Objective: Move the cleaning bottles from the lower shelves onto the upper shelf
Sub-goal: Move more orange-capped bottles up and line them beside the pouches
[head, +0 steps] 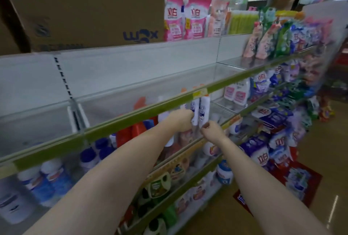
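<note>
Two white bottles (199, 110), one in each curled grip, left hand (183, 120), right hand (210, 129).

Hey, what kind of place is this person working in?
Most likely a shop's cleaning-products aisle. Long tiered shelving with a green price rail runs down it, packed with detergent refill pouches, bottles and bags. A cardboard carton sits on top, and both hands reach for white bottles on a lower shelf.

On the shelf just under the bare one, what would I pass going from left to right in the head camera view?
Blue-capped jars → red-orange bottles → left hand → white bottles with blue print → right hand, lower down → pink-labelled white bottles.
</note>
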{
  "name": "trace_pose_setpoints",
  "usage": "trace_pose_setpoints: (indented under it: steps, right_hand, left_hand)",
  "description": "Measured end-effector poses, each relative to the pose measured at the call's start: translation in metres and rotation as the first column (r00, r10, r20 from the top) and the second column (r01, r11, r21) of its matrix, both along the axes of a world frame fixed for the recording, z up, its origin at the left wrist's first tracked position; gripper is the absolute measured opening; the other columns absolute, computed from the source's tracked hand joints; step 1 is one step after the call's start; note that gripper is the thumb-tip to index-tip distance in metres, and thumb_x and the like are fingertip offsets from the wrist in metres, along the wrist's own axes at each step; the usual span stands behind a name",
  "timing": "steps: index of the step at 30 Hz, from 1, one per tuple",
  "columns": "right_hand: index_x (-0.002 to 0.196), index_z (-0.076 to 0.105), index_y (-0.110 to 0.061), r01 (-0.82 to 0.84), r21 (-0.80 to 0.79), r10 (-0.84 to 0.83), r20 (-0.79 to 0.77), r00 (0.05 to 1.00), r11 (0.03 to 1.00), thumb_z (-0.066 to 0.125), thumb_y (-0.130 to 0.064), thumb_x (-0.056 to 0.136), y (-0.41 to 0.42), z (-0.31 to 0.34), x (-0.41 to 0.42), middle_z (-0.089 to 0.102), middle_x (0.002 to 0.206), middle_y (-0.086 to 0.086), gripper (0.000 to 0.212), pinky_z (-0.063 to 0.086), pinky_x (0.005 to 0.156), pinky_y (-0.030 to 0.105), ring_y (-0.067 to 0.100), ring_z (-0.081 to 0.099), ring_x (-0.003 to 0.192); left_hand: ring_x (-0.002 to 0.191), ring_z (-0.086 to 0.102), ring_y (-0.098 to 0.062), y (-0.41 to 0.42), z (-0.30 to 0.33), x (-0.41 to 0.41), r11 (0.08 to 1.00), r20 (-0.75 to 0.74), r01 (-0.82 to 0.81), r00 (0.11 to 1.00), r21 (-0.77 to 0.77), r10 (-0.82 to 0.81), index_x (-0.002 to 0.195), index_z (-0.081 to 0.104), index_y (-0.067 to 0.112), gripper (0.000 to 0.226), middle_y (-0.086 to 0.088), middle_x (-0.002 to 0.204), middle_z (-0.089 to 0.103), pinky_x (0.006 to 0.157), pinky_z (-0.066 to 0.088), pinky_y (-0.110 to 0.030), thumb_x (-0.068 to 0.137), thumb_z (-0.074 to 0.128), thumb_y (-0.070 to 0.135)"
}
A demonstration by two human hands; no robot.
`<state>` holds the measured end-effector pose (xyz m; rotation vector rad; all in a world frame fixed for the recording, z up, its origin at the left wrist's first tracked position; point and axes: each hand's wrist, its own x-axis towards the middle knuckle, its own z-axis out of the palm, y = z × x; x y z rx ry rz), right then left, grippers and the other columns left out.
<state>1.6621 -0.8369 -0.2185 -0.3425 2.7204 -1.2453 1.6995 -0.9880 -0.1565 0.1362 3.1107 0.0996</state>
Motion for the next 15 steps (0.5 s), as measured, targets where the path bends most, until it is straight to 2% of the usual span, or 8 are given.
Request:
trace_pose_setpoints:
  steps: [2,5,9,15]
  right_hand:
    - [0.064,0.047,-0.019,-0.002,-0.015,0.003,0.028,1.000,1.000,0.057,-0.013,0.095,0.014,-0.017,-0.013,0.053,0.057,-0.004,0.032,0.043,0.061,0.031,0.020,0.052,0.062]
    - [0.081,0.056,-0.017,-0.001,-0.041,0.005,0.093,0.996,0.999,0.059,-0.014,0.093,0.027,-0.038,-0.028,0.062,0.079,0.005,0.013,0.053,0.077,0.042,0.030,0.064,0.084]
    - [0.093,0.060,-0.017,-0.019,-0.061,0.026,0.111,0.993,0.998,0.062,-0.014,0.092,0.035,-0.047,-0.049,0.065,0.093,0.005,0.004,0.056,0.081,0.044,0.027,0.065,0.091]
    - [0.104,0.063,-0.019,0.001,-0.056,0.007,0.148,0.989,0.998,0.064,-0.017,0.092,0.039,-0.073,-0.095,0.067,0.101,0.001,0.012,0.059,0.087,0.048,0.022,0.066,0.095]
  left_hand:
    - [0.077,0.057,-0.034,0.009,-0.020,-0.018,0.999,0.011,-0.026,1.000,0.032,0.026,0.090,0.056,0.008,0.010,-0.008,0.074,0.051,0.061,0.046,-0.038,0.094,0.054,0.016]
    - [0.080,0.056,-0.032,0.016,-0.045,-0.035,0.992,0.028,-0.070,0.997,0.102,0.068,0.093,0.056,0.010,0.011,-0.005,0.081,0.050,0.067,0.049,-0.039,0.094,0.052,0.020]
    - [0.081,0.060,-0.027,0.018,-0.074,-0.054,0.960,0.079,-0.148,0.988,0.236,0.133,0.082,0.053,0.017,0.012,-0.006,0.088,0.058,0.071,0.052,-0.040,0.094,0.052,0.018]
    - [0.083,0.060,-0.022,0.015,-0.109,-0.100,0.901,0.118,-0.242,0.970,0.361,0.213,0.076,0.053,0.029,0.021,0.004,0.085,0.055,0.073,0.049,-0.037,0.096,0.051,0.025]
